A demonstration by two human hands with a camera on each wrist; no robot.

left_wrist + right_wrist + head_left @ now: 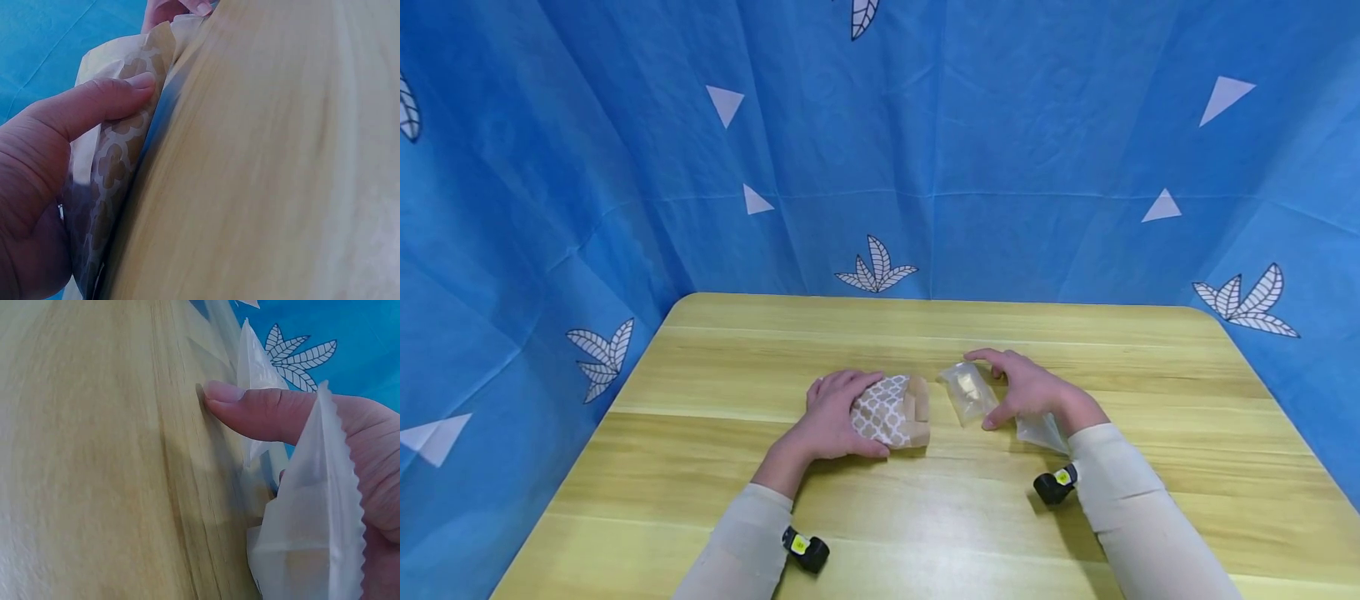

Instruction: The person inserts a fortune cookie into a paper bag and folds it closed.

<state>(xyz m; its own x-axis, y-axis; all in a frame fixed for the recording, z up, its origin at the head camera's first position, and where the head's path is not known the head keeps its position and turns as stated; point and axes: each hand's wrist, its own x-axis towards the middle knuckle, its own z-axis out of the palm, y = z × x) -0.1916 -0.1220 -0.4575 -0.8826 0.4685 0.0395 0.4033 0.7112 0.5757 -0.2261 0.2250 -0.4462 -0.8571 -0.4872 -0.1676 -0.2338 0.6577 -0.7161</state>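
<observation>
A small brown paper bag with a white lattice pattern lies on the table, its open-looking folded end toward the right. My left hand holds it from the left, with fingers along the far edge and thumb along the near edge; in the left wrist view the thumb presses on the patterned face. To the right lies a translucent packet. My right hand is spread beside it, the thumb near its lower right corner. A second translucent packet with a serrated edge sits by the right palm and wrist, partly hidden.
The pale wooden table has rounded far corners. A blue curtain with white leaves and triangles hangs behind it and along its sides. Each sleeve carries a small black wrist camera.
</observation>
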